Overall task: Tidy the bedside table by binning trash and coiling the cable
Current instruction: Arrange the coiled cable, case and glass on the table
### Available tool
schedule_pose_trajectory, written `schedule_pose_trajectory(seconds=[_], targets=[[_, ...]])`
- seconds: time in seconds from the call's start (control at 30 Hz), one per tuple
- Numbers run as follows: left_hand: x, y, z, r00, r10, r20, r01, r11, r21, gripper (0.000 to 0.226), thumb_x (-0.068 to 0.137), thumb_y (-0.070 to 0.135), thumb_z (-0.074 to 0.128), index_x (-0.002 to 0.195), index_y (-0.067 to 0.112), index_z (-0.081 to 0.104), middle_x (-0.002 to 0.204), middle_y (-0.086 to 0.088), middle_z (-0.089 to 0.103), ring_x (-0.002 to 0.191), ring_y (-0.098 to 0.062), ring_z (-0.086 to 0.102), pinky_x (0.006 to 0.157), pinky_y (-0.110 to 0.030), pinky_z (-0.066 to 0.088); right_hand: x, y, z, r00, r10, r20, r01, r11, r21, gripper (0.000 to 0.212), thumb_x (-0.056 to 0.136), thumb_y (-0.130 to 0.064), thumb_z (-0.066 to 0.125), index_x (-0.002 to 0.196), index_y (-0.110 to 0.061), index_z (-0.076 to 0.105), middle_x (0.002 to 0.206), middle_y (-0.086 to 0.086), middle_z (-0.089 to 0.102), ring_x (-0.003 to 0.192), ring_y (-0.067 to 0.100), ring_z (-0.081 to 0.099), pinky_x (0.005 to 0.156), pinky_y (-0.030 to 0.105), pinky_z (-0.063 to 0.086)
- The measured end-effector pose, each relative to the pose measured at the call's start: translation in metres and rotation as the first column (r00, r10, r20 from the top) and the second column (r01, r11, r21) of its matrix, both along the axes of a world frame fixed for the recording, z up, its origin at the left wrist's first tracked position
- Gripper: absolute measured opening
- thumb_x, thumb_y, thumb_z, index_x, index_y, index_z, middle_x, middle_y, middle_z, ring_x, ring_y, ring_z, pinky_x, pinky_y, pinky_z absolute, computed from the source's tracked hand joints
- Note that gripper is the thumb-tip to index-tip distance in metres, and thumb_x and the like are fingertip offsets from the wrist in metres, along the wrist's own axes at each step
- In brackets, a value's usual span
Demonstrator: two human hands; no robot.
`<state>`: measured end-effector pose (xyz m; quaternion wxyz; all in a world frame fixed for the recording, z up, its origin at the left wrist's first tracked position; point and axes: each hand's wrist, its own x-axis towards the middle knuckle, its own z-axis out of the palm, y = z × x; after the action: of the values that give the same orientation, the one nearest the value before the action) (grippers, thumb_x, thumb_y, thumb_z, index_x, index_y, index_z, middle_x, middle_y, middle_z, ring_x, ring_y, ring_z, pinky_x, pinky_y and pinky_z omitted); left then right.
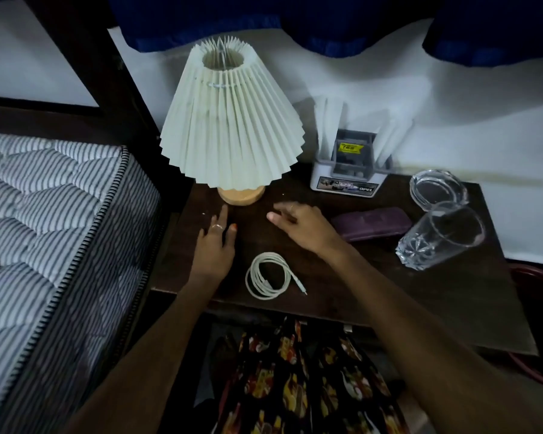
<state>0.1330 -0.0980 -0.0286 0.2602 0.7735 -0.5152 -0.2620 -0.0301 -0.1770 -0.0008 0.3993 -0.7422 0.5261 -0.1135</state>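
A white cable point(267, 275) lies coiled in a neat loop near the front edge of the dark wooden bedside table point(420, 302), its plug end pointing right. My left hand point(217, 242) lies flat on the table left of the coil, fingers straight toward the lamp base. My right hand point(298, 222) hovers or rests over the table beyond the coil, fingers relaxed and spread to the left, holding nothing. Neither hand touches the cable.
A pleated white lamp point(229, 120) stands at the back left. A tissue holder point(348, 164) sits at the back, a purple case point(370, 225) to the right of my right hand, then a glass ashtray point(437, 189) and a tumbler point(439, 236). The striped mattress point(44, 214) is left.
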Motion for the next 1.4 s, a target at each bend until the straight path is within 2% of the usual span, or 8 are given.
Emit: schedule_pose_trajectory(seconds=[0.13,0.27,0.37,0.63,0.77,0.9,1.13,1.4], targets=[[-0.020,0.043,-0.002,0.995,0.007,-0.103,-0.006,1.000,0.005,0.046,0.099,0.029,0.043,0.144,0.022,0.036,0.150,-0.011,0.037,0.142,-0.023,0.026,0.115,-0.037,0.018,-0.016,0.038,-0.004,0.990,0.076,-0.121,-0.071,0.997,0.043,0.049,0.083,-0.049,0.062,0.115,-0.013,0.068,0.143,0.014,0.049,0.135,0.019,0.043,0.109,0.024,0.031],[-0.036,0.073,0.002,0.985,0.060,-0.162,-0.079,0.991,-0.111,0.047,0.093,0.030,0.056,0.137,0.015,0.047,0.132,-0.009,0.057,0.124,-0.021,0.051,0.099,-0.022,0.035,-0.022,0.070,-0.004,0.986,-0.040,-0.162,0.037,0.999,-0.020,0.052,0.083,-0.041,0.066,0.121,-0.006,0.062,0.133,0.013,0.058,0.124,0.024,0.053,0.102,0.029,0.041],[-0.048,0.080,0.006,0.971,0.165,-0.174,-0.181,0.980,-0.082,0.047,0.091,0.031,0.059,0.132,0.010,0.052,0.118,-0.012,0.063,0.106,-0.022,0.060,0.083,-0.023,0.043,-0.022,0.087,-0.004,0.974,-0.163,-0.158,0.154,0.986,-0.068,0.051,0.084,-0.037,0.066,0.124,-0.006,0.059,0.127,0.014,0.059,0.119,0.026,0.056,0.100,0.033,0.046],[-0.064,0.067,0.015,0.962,0.250,-0.109,-0.253,0.968,-0.006,0.045,0.087,0.027,0.065,0.124,0.004,0.058,0.112,-0.019,0.067,0.111,-0.032,0.060,0.092,-0.034,0.045,-0.008,0.106,-0.011,0.945,-0.305,-0.118,0.305,0.952,-0.024,0.038,0.090,-0.018,0.060,0.124,-0.003,0.057,0.131,0.016,0.050,0.122,0.031,0.051,0.100,0.034,0.042],[-0.061,0.059,0.010,0.967,0.235,-0.097,-0.236,0.972,-0.003,0.033,0.084,0.022,0.067,0.114,0.009,0.067,0.103,-0.017,0.071,0.102,-0.031,0.065,0.085,-0.034,0.049,-0.003,0.103,-0.021,0.931,-0.355,-0.078,0.355,0.935,-0.014,0.026,0.088,-0.016,0.061,0.111,-0.006,0.067,0.114,0.015,0.067,0.111,0.030,0.061,0.087,0.030,0.048],[-0.058,0.042,0.008,0.969,0.225,-0.098,-0.229,0.973,-0.034,0.025,0.084,0.014,0.066,0.108,0.009,0.070,0.101,-0.015,0.072,0.099,-0.028,0.066,0.083,-0.031,0.050,0.001,0.089,-0.033,0.905,-0.423,-0.035,0.424,0.906,0.006,0.019,0.085,-0.015,0.060,0.100,-0.009,0.070,0.097,0.015,0.072,0.096,0.030,0.066,0.070,0.023,0.043],[-0.053,-0.006,0.006,0.982,0.177,-0.070,-0.184,0.977,-0.104,0.024,0.086,0.014,0.062,0.108,0.010,0.071,0.104,-0.014,0.072,0.100,-0.028,0.066,0.082,-0.031,0.049,0.011,0.043,-0.042,0.884,-0.468,0.011,0.468,0.883,-0.023,0.020,0.086,-0.016,0.060,0.102,-0.007,0.069,0.099,0.018,0.070,0.096,0.032,0.066,0.081,0.031,0.050],[-0.049,-0.038,-0.002,0.988,0.147,-0.049,-0.154,0.974,-0.169,0.025,0.085,0.013,0.063,0.109,0.011,0.071,0.108,-0.011,0.071,0.102,-0.024,0.065,0.086,-0.026,0.046,0.016,0.012,-0.046,0.856,-0.514,0.056,0.517,0.853,-0.072,0.017,0.086,-0.013,0.060,0.095,-0.003,0.071,0.090,0.020,0.071,0.086,0.033,0.067,0.066,0.026,0.043]])
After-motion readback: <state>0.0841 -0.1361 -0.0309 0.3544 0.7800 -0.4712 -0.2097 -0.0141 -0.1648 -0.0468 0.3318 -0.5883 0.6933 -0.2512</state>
